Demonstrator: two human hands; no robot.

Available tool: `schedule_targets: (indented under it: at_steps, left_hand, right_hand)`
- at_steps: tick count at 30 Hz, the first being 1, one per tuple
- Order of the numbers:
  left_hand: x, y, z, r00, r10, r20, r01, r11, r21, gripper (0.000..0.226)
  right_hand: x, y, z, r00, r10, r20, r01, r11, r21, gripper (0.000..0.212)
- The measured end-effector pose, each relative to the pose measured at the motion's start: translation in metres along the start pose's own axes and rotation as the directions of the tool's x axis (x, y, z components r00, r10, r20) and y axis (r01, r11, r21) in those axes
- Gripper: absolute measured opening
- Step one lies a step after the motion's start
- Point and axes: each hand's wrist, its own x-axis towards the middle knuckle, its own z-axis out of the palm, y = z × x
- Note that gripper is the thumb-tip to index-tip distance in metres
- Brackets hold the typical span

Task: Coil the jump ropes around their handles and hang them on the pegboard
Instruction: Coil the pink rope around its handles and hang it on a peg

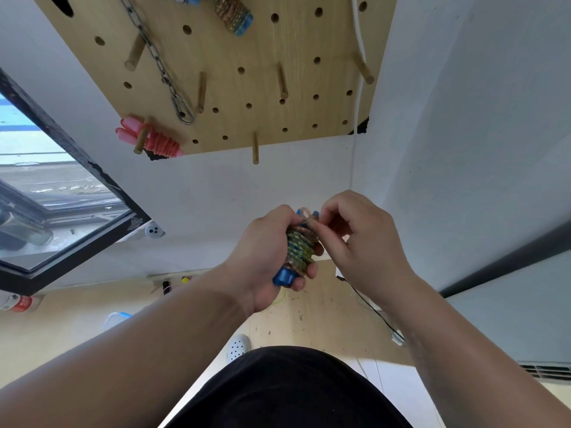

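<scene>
My left hand point(262, 257) grips a jump rope bundle point(298, 251): blue handles with a green and orange speckled rope coiled round them. My right hand point(355, 236) pinches the rope's end at the top of the bundle, by the blue handle tips. Above hangs the wooden pegboard point(234, 88) on the white wall. A pink coiled jump rope point(154, 139) hangs on a peg at its lower left. Another speckled coiled rope with blue handles point(234, 15) hangs near the top.
A metal chain point(160, 66) with a hook hangs down the pegboard. Several bare wooden pegs stick out, one at the bottom edge point(255, 148). A white cord point(360, 72) runs down the right side. A window point(46, 186) is at the left.
</scene>
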Motion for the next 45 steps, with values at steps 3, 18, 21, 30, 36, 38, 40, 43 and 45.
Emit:
schedule_targets:
  at_steps: [3, 18, 21, 30, 36, 38, 40, 43, 45]
  left_hand:
    - [0.001, 0.001, -0.004, 0.994, 0.102, -0.026, -0.101, 0.994, 0.05, 0.025]
    - [0.01, -0.008, -0.018, 0.944, 0.232, 0.234, -0.263, 0.959, 0.109, 0.037]
    - [0.013, -0.01, -0.02, 0.952, 0.228, 0.203, -0.224, 0.974, -0.043, 0.035]
    - [0.011, -0.002, -0.016, 0.895, 0.334, 0.294, -0.226, 0.911, -0.345, 0.038]
    - [0.013, 0.005, -0.017, 0.907, 0.399, 0.135, -0.306, 0.846, -0.437, 0.023]
    - [0.017, 0.005, -0.024, 0.924, 0.377, 0.062, -0.314, 0.843, -0.436, 0.015]
    - [0.021, 0.005, -0.036, 0.933, 0.36, -0.007, -0.333, 0.855, -0.398, 0.009]
    - [0.024, 0.009, -0.053, 0.921, 0.377, -0.096, -0.386, 0.859, -0.336, 0.013]
    - [0.026, 0.012, -0.063, 0.911, 0.386, -0.145, -0.413, 0.847, -0.335, 0.01]
  right_hand:
    - [-0.004, -0.004, -0.006, 0.989, 0.094, 0.115, -0.117, 0.972, 0.206, 0.007]
    - [0.013, -0.019, -0.015, 0.824, 0.535, 0.188, -0.535, 0.621, 0.574, 0.021]
    - [0.017, -0.019, -0.014, 0.735, 0.654, 0.181, -0.563, 0.438, 0.701, 0.024]
    - [0.037, -0.024, -0.013, 0.634, 0.738, 0.231, -0.34, -0.003, 0.94, 0.023]
    - [0.037, -0.026, 0.008, 0.523, 0.793, 0.312, -0.335, -0.145, 0.931, 0.015]
    - [0.032, -0.028, 0.018, 0.531, 0.789, 0.308, -0.407, -0.082, 0.91, 0.017]
    - [0.027, -0.031, 0.028, 0.587, 0.754, 0.293, -0.511, 0.065, 0.857, 0.022]
    - [0.028, -0.042, 0.042, 0.676, 0.666, 0.316, -0.56, 0.185, 0.808, 0.025]
    - [0.036, -0.049, 0.053, 0.718, 0.615, 0.326, -0.548, 0.21, 0.809, 0.023]
